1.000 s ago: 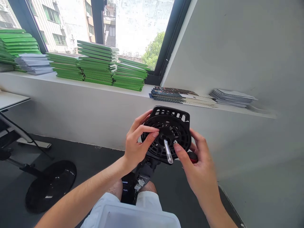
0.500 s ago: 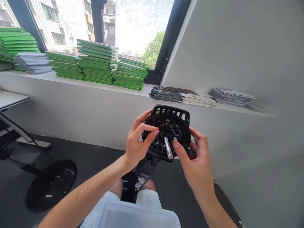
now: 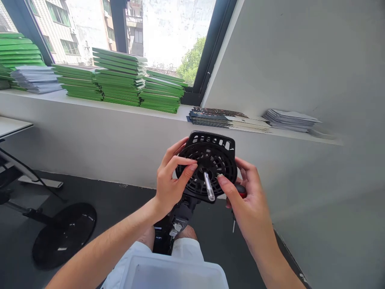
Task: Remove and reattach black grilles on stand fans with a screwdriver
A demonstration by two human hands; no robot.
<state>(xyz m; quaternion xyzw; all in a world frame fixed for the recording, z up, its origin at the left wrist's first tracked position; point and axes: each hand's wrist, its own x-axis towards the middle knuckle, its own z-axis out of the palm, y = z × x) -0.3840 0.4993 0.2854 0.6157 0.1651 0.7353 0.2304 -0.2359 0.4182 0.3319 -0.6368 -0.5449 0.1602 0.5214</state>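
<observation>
A round black slotted disc lies against a black plate with a slotted top edge, facing me. From its centre a shiny threaded metal shaft sticks out toward me. My left hand grips the disc's left side, thumb and index finger pinched near the centre, other fingers behind. My right hand has its thumb on the disc just right of the shaft and its fingers curled round the right edge. A red-and-black handled tool with a thin metal tip pointing down is tucked in the right hand.
Below the disc stands a black post between my knees. A translucent white tray is at my lap. Green stacks and paper piles line the white ledge. A round black base stands at left.
The view has shifted slightly, so hands and disc appear a little further left. My right hand has turned a little, and the tool's metal tip now shows below it.
</observation>
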